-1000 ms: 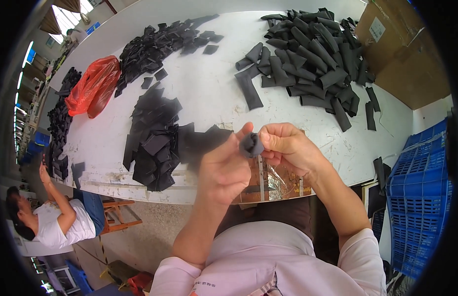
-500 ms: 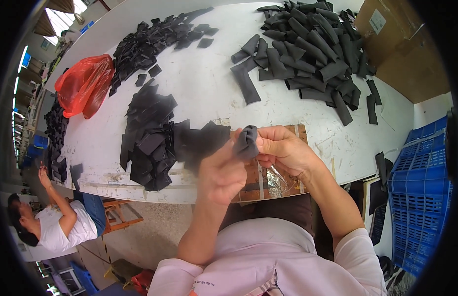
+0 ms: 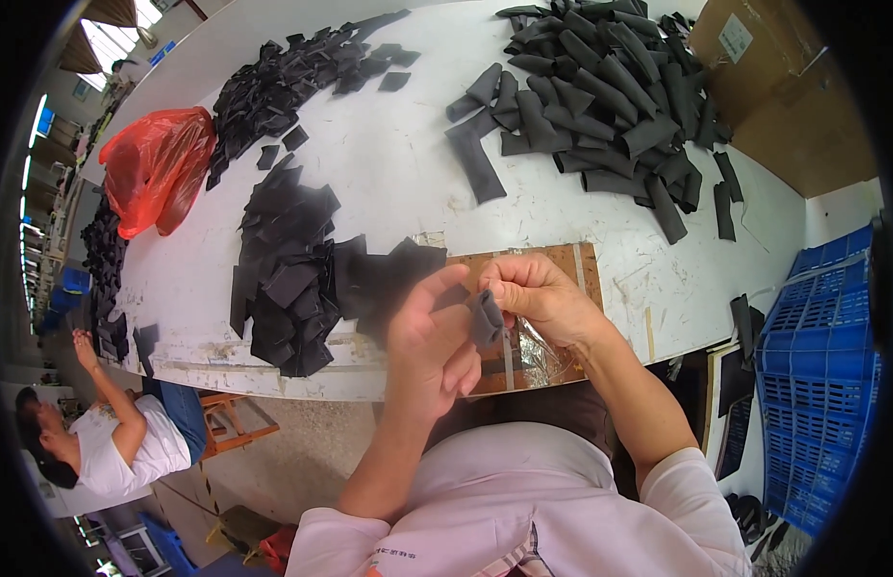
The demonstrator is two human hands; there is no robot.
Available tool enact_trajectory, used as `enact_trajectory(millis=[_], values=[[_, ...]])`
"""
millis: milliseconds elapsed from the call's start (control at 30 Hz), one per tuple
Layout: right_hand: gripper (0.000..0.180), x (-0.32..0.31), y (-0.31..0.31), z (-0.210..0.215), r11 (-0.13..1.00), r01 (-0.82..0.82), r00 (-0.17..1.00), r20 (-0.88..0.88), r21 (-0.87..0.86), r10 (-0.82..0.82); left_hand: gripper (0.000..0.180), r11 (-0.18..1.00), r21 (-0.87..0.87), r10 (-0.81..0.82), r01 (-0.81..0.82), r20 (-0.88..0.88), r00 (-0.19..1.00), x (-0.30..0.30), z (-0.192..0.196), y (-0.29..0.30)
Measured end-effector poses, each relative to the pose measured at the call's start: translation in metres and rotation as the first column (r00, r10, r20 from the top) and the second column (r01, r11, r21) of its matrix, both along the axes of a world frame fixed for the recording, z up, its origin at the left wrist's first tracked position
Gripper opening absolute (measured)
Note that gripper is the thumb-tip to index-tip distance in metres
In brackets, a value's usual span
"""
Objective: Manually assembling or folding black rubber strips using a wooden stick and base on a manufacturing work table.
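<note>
A small black fabric tube (image 3: 487,319), tilted with one end facing up, is pinched by its upper right edge in my right hand (image 3: 547,300). Thumb and index finger of that hand are closed on the cloth. My left hand (image 3: 429,337) is just left of the tube, its upper finger raised apart and the lower ones loosely bent. The tube seems to touch these fingers, but the contact is partly hidden. Beyond my left hand lie flat black fabric pieces (image 3: 290,279), heaped and overlapping. Under my hands is a brown board (image 3: 578,258) with shiny clear tape.
Many rolled black fabric tubes (image 3: 600,87) are heaped at far right, beside a cardboard box (image 3: 783,96). A red plastic bag (image 3: 158,168) and more small black pieces (image 3: 264,96) are at far left. Blue crates (image 3: 819,375) stand right; another person (image 3: 129,433) sits left.
The fingers of my left hand have spread and lifted off the tube's upper end. My right hand keeps its pinch; the tube has dropped slightly toward me and tilted.
</note>
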State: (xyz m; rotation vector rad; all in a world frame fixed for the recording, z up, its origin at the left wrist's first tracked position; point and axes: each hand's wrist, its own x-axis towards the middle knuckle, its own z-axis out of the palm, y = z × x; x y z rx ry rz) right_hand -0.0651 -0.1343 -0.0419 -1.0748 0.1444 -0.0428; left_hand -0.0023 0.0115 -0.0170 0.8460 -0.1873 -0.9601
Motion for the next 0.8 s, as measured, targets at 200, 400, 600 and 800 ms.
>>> enact_trajectory(millis=[200, 400, 600, 800], values=[[0.025, -0.004, -0.004, 0.012, 0.969, 0.109, 0.992, -0.030, -0.222, -0.119, 0.029, 0.958, 0.089, 0.070, -0.271, 0.848, 0.525, 0.002, 0.027, -0.007], [0.029, -0.019, 0.001, 0.065, 0.262, 0.398, 0.916, 0.397, -0.879, -0.060, 0.012, 0.969, -0.154, 0.228, -0.191, 0.855, 0.466, 0.005, 0.025, -0.012], [0.023, -0.021, 0.002, 0.049, 0.007, 0.276, 0.960, 0.276, -0.961, 0.050, 0.011, 0.959, -0.148, 0.281, -0.240, 0.577, 0.767, -0.001, 0.007, -0.006], [0.024, -0.023, 0.010, 0.051, 0.070, 0.326, 0.945, 0.321, -0.943, -0.068, 0.012, 0.988, -0.150, 0.073, 0.037, 0.661, 0.747, 0.014, 0.020, -0.019]])
